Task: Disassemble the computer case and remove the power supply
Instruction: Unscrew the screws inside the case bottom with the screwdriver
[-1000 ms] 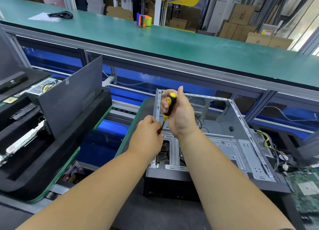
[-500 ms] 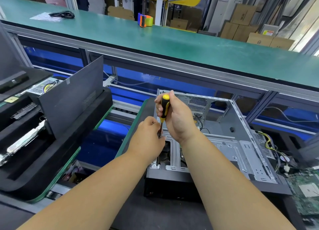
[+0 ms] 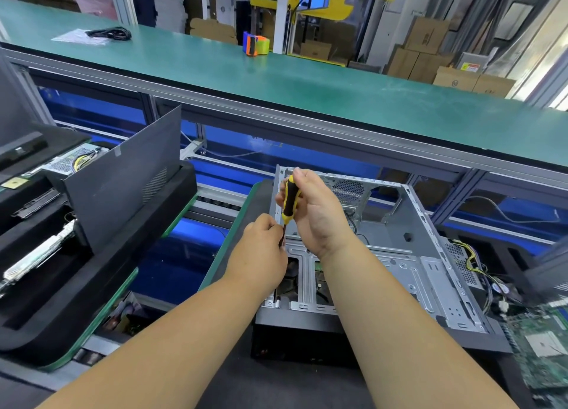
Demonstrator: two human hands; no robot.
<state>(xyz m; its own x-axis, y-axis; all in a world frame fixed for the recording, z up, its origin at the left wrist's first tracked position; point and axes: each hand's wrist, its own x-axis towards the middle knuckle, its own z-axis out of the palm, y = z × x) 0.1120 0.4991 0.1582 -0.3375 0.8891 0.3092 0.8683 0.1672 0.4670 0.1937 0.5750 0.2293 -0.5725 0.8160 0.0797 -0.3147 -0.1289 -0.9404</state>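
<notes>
Two hands meet at the left wall of the open computer case (image 3: pixel 408 255), which lies on its side on the dark mat. The right hand (image 3: pixel 316 212) wraps its fingers round the yellow and black screwdriver (image 3: pixel 289 199). The screwdriver stands almost straight up, with its tip pointing down at the case frame. The left hand (image 3: pixel 261 249) sits just below and pinches the thin metal shaft near the tip, so it is the nearer hand to the screw spot. I cannot see the screw itself. A power supply (image 3: pixel 461 264) with yellow wires rests outside the case's right wall, well apart from both hands.
</notes>
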